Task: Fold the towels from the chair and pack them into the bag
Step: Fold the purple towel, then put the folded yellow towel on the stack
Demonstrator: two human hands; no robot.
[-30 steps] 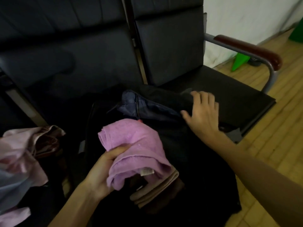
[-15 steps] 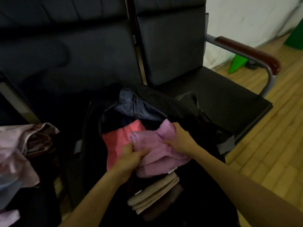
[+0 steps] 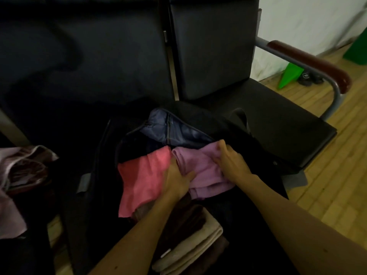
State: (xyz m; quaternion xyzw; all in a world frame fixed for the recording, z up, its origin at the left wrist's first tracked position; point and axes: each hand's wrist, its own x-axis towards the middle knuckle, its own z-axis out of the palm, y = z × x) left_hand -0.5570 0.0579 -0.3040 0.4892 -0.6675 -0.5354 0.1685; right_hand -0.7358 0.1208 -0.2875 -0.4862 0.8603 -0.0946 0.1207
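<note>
**Folded lilac terry towel (image 3: 204, 169) at the mouth of the open black fabric bag (image 3: 99, 175)**

Both hands are on it, so this is the packing step, not the folding. My left hand (image 3: 178, 180) grips the near-left edge of the lilac terry towel. The thumb lies across the top, and the fingers are tucked down out of sight in the seam beside the flat coral-pink towel (image 3: 143, 175). My right hand (image 3: 232, 163) has its fingers curled over the far-right corner, knuckles up, pinching the cloth against the bag's dark inner side.

The towel sits inside the opening, touching the coral-pink one on its left. It is bunched and creased rather than flat. Just near of it lies a dark brown folded cloth (image 3: 188, 217), with a cream folded towel (image 3: 190, 249) nearest me.

As I judge it, the job is mid-way. Far to the left a loose heap of pale pink and maroon cloths (image 3: 17, 181) waits unfolded. The black padded chair seat (image 3: 278, 120) on the right holds no towels that I can see.

The next move calls for flattening. I should smooth the creases toward the far corner and push the towel level with its pink neighbour. Then I should let go without dragging the fold open, because soft terry springs back if I yank my fingers out.
</note>
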